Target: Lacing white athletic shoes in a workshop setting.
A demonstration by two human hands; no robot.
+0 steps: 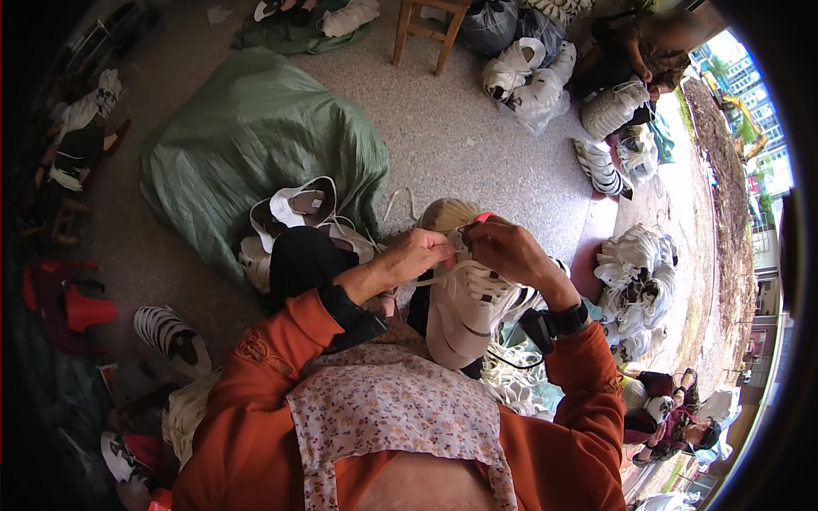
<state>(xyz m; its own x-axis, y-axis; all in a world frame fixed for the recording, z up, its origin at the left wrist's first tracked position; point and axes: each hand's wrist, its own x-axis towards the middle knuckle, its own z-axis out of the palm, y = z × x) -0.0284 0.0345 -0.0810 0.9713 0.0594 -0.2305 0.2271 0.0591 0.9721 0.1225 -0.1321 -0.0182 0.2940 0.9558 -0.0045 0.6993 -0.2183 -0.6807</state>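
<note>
The left hand [422, 255] and the right hand [513, 253] are pinching nearly closed on a pale lace [441, 277], just above a white shoe [456, 319]. The shoe is resting beyond the floral apron [400, 400]. Left of the shoe, green sheeting [264, 128] is lying bunched; right of it, heaped footwear [637, 281] is sitting.

Forearms [300, 328] angled inward, left hand [416, 255] and right hand [513, 252] pinch with fingertips [445, 252] close together.

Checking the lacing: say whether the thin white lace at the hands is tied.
Untied: the thin white lace curves loosely below the left hand, with no bow visible.
</note>
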